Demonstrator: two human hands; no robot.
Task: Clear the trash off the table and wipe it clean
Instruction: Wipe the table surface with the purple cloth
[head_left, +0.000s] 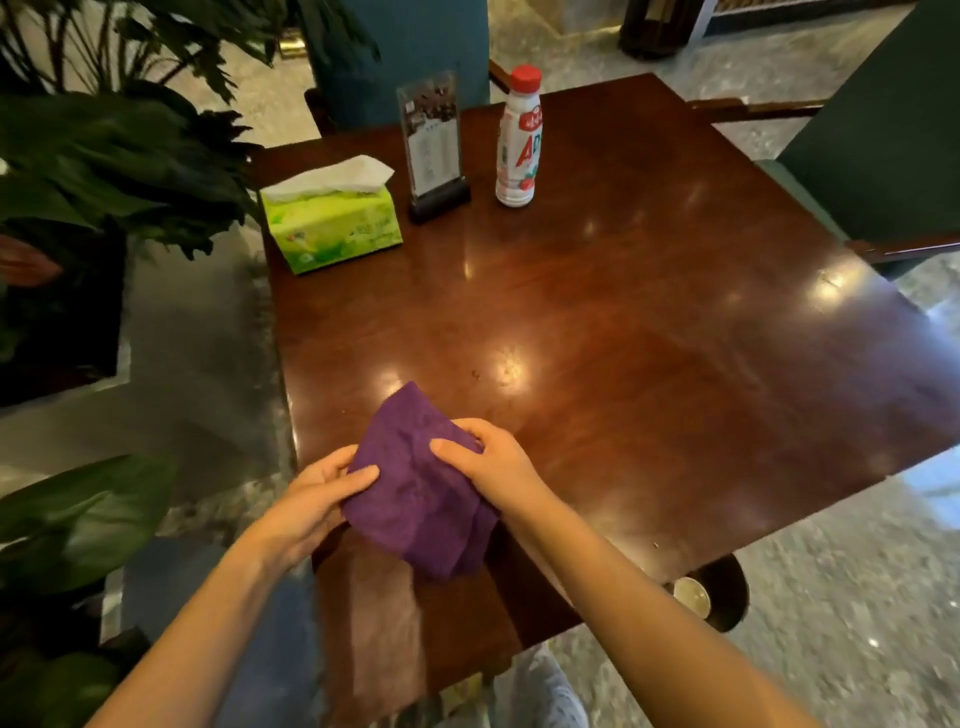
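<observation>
A purple cloth (415, 488) is held just above the near part of the glossy dark wooden table (649, 312). My left hand (317, 499) grips its left edge, thumb on top. My right hand (493, 457) pinches its right side. The cloth is folded and its lower end hangs toward the near table edge. At the far side stands a white drink bottle (517, 140) with a red cap, upright. A few small crumbs (474, 374) lie on the wood beyond the cloth.
A green tissue box (332, 218) sits at the far left corner, with an upright menu stand (434, 150) beside it. Potted plants (104, 156) crowd the left side. A green chair (883, 145) stands at the right. A round bin (711, 592) sits on the floor under the table's near right.
</observation>
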